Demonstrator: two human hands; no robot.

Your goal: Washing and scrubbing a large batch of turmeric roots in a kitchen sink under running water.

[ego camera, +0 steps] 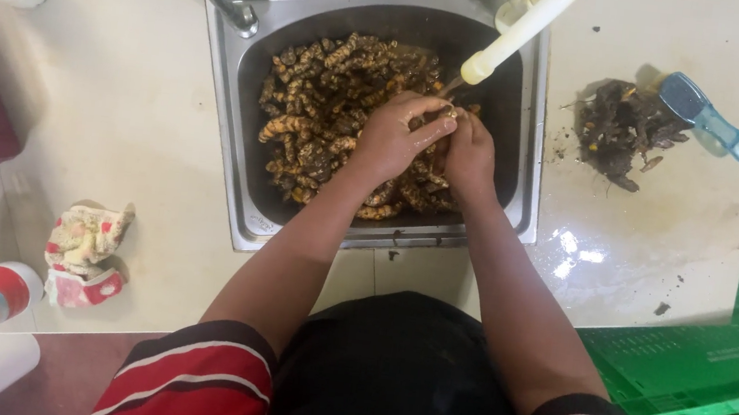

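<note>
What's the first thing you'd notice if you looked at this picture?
Probably the metal sink in the middle, piled with knobbly yellow-brown roots. The left hand and right hand meet over the pile, right under a pale faucet spout. To the right, on the wet counter, lies a dark heap of scraps beside a blue-handled brush.

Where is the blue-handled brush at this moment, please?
In the head view the blue-handled brush lies on the wet counter right of the sink, its head touching a dark pile of scraps.

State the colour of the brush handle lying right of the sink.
Translucent blue brush handle, head view.
</note>
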